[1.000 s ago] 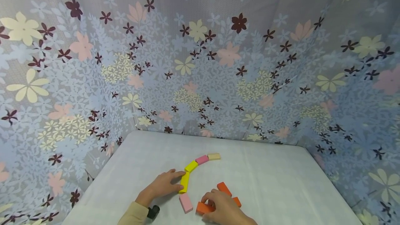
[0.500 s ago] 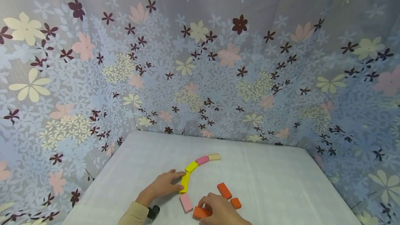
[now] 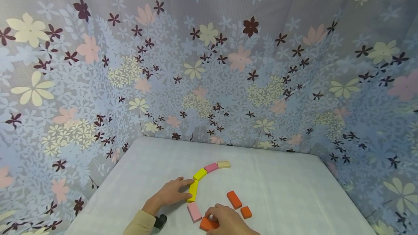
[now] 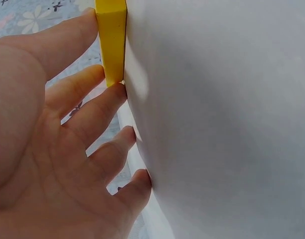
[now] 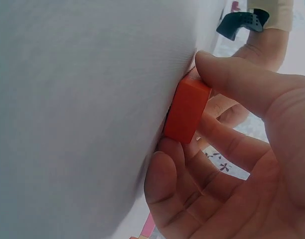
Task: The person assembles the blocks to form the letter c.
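On the white table, a yellow block [image 3: 193, 190] has my left hand [image 3: 173, 191] at its left side. The thumb and index finger touch that block [image 4: 111, 45], while the other fingers spread loosely against the tabletop, as the left wrist view shows. My right hand [image 3: 226, 220] grips an orange block [image 3: 208, 224] between thumb and fingers. The same orange block [image 5: 187, 110] lies against the table surface in the right wrist view. Close to its far left corner is a light pink block [image 3: 194, 212], itself lying just below the yellow one.
Beyond the touched block, the curve continues with another yellow block [image 3: 200, 174], a darker pink block [image 3: 211, 167] and a plain wood block [image 3: 223, 164]. A long orange block [image 3: 234, 199] and a short orange block [image 3: 246, 212] lie right of my right hand. Flowered cloth [image 3: 209, 82] surrounds the table.
My right hand has slid left with the orange block, bringing it near the light pink block, and the short orange block shows fully. My left hand has stayed put.
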Motion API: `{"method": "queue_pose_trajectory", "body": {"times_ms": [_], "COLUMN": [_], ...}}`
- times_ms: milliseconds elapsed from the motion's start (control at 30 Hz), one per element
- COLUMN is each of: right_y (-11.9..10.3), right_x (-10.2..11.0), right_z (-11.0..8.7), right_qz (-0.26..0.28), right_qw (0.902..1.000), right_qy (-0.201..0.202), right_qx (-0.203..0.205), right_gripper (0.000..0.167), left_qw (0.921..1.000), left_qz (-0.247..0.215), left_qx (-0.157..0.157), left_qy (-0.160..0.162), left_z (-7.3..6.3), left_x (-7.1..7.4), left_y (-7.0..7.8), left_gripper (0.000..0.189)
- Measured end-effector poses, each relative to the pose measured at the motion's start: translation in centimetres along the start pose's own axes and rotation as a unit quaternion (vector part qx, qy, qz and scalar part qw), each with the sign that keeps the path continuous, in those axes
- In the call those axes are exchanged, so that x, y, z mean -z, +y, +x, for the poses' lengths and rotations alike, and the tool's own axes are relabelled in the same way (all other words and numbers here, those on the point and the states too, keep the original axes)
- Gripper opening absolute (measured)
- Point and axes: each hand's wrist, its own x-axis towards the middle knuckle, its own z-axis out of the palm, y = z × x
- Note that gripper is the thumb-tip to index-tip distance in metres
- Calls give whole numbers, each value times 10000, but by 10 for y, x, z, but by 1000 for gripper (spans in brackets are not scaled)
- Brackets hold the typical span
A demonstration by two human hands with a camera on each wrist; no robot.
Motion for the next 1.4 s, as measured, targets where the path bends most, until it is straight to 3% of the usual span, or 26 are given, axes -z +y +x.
{"method": "queue_pose_trajectory", "body": {"times_ms": [333,1000,1400], "right_y": [-1,-4,1], "right_x": [0,-1,18], "right_z": [1,1,-6], "right_qz": [-144,-374,359], "right_qw": [9995,9988,9987], "right_qy": [64,60,149], "right_qx": [270,312,334], "right_gripper": [29,37,36], "left_qw": [10000,10000,10000], "left_qz": [80,-22,-47], "left_qx": [-42,52,27], "left_qy": [9,28,30], "left_z": [3,0,1], "left_x": [-1,-1,-2], "left_y": [-3,0,-2], "left_gripper": [56,55,56]}}
